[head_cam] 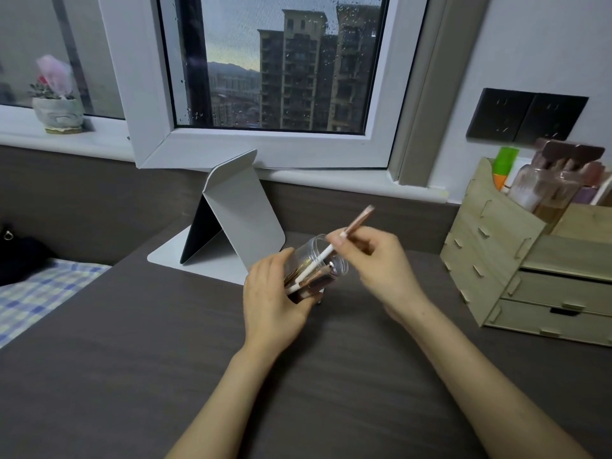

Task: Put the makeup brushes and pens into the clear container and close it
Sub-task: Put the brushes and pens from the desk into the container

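Clear container (316, 263), tilted and lidless above the desk (132, 342), gripped around its base by the curled left hand (275, 293), while the right hand (374, 260) pinches a white-and-rose pen (334, 246) angled into its mouth.

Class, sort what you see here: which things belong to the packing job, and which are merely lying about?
Job: clear container; white pen; brushes inside; left hand; right hand.

Lying about: folding stand; wooden organiser; plant pot.

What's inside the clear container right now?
Inside the tilted clear container, several brushes or pens lie lengthwise, white and brown handles showing. The right hand is feeding in a white-and-copper pen. The left hand covers the bottom, so the count is unclear.
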`<action>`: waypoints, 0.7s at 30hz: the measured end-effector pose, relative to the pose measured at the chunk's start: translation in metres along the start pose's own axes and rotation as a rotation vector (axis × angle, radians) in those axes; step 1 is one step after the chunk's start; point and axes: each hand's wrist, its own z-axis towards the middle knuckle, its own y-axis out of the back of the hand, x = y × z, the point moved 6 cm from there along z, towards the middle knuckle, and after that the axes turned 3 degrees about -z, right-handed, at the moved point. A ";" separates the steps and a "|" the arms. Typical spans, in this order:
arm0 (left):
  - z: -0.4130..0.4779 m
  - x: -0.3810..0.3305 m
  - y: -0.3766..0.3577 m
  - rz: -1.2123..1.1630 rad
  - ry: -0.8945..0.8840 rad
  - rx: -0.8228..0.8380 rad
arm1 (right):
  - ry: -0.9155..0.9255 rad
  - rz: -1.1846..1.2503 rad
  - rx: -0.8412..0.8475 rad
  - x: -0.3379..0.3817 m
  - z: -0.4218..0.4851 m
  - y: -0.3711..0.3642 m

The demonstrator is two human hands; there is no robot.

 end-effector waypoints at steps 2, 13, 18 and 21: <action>0.000 -0.001 -0.001 0.007 -0.014 0.016 | 0.006 -0.068 0.010 -0.004 -0.004 -0.004; 0.002 0.012 0.006 -0.005 0.094 -0.079 | -0.125 -0.210 -0.395 -0.068 0.026 0.041; 0.003 0.016 0.007 -0.003 0.115 -0.107 | -0.293 -0.993 -0.073 -0.143 0.063 0.027; 0.003 0.017 0.007 -0.005 0.124 -0.113 | -0.291 -1.224 0.075 -0.163 0.072 0.013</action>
